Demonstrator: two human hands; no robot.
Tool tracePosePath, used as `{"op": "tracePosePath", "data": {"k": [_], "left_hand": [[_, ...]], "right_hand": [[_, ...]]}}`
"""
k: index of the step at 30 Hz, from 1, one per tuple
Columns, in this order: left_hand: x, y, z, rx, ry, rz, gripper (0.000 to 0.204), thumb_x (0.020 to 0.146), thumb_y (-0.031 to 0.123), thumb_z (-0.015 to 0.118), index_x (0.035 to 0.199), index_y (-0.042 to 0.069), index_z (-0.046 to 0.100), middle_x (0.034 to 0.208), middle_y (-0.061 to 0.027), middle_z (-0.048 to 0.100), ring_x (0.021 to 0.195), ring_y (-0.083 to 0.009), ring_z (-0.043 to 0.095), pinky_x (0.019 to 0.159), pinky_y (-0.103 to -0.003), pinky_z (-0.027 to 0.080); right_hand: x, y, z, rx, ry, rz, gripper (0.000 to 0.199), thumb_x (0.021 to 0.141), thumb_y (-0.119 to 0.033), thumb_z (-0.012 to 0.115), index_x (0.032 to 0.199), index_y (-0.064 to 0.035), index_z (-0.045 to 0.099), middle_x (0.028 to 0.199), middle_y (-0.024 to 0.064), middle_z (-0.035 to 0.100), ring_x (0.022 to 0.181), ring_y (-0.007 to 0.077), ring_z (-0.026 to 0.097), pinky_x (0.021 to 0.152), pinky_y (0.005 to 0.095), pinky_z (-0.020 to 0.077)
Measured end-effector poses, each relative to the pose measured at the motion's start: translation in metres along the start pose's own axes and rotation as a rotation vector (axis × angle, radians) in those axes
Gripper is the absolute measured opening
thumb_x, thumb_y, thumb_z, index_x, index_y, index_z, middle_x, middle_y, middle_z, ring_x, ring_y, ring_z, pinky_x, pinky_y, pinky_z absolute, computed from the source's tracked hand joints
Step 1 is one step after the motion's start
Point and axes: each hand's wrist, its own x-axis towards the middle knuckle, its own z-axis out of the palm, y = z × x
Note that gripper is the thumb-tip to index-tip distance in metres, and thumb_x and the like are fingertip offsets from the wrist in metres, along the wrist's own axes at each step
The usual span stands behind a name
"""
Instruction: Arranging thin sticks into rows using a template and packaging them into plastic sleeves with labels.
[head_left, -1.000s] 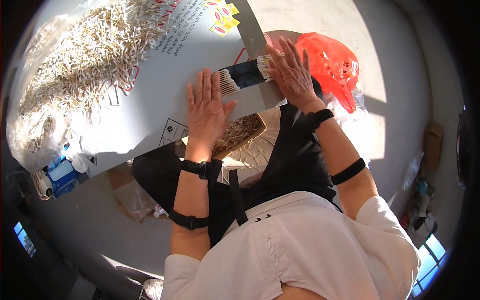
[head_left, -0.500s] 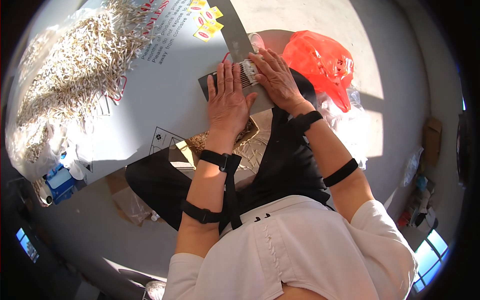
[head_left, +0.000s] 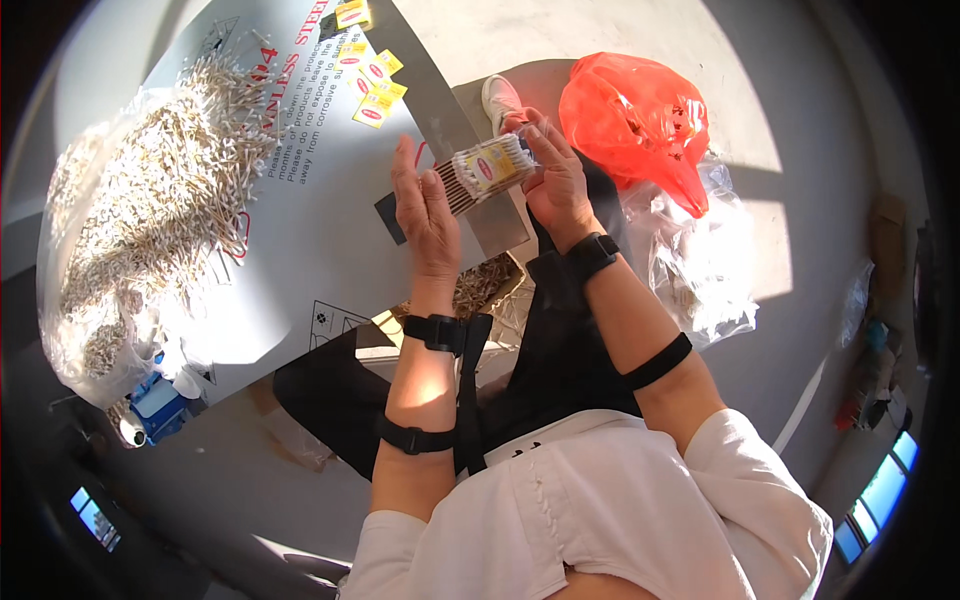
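Note:
A clear packet of cotton swabs point(head_left: 487, 172) with brown sticks, white tips and a yellow label is tilted above the table's edge. My right hand point(head_left: 560, 185) grips its right end between thumb and fingers. Beside the packet's left end, my left hand point(head_left: 428, 225) is raised with its fingers stretched out and its thumb close to the sticks. Whether that thumb touches them I cannot tell. A small dark plate point(head_left: 391, 217) lies on the table by the left hand.
Loose cotton swabs point(head_left: 165, 185) spill from a clear bag across the grey printed tabletop point(head_left: 290, 250). Several yellow labels point(head_left: 378, 98) lie at the far side. Below the edge is a box of swabs point(head_left: 487, 285). A red plastic bag point(head_left: 630, 120) and clear bags point(head_left: 700, 260) are at right.
Both hands lay flat over the swabs; now the right hand has lifted the packet and its yellow label shows. The left hand has drawn away leftward. The whole view has shifted slightly.

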Motion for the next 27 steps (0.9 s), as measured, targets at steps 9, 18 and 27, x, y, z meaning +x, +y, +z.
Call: {"op": "tracePosePath", "data": {"k": [9, 18, 27], "left_hand": [[0.005, 0.007, 0.013, -0.240, 0.069, -0.064, 0.058, 0.106, 0.040, 0.034, 0.136, -0.009, 0.043, 0.141, -0.0219, 0.046, 0.131, -0.0320, 0.046, 0.110, -0.043, 0.035], [0.022, 0.003, 0.012, 0.248, -0.032, 0.105, 0.024, 0.099, 0.014, 0.052, 0.116, -0.001, 0.060, 0.112, -0.0137, 0.064, 0.098, -0.0260, 0.059, 0.091, -0.037, 0.047], [0.050, 0.011, -0.011, 0.311, -0.135, -0.076, 0.025, 0.092, 0.005, 0.057, 0.116, 0.001, 0.060, 0.115, -0.0122, 0.062, 0.107, -0.0253, 0.057, 0.095, -0.038, 0.045]], "right_hand": [[0.001, 0.014, 0.009, 0.112, 0.058, 0.069, 0.014, 0.091, -0.004, 0.064, 0.102, 0.0031, 0.067, 0.100, 0.0118, 0.069, 0.095, 0.0206, 0.066, 0.088, 0.0327, 0.0526], [0.003, 0.009, 0.011, 0.151, 0.008, 0.124, 0.012, 0.089, -0.001, 0.064, 0.100, 0.0050, 0.066, 0.097, 0.0124, 0.070, 0.089, 0.0182, 0.066, 0.082, 0.0305, 0.0544], [0.000, 0.011, 0.013, 0.136, 0.065, 0.101, 0.010, 0.091, -0.002, 0.063, 0.099, 0.0026, 0.067, 0.100, 0.0124, 0.070, 0.092, 0.0191, 0.067, 0.084, 0.0313, 0.0541]]}}
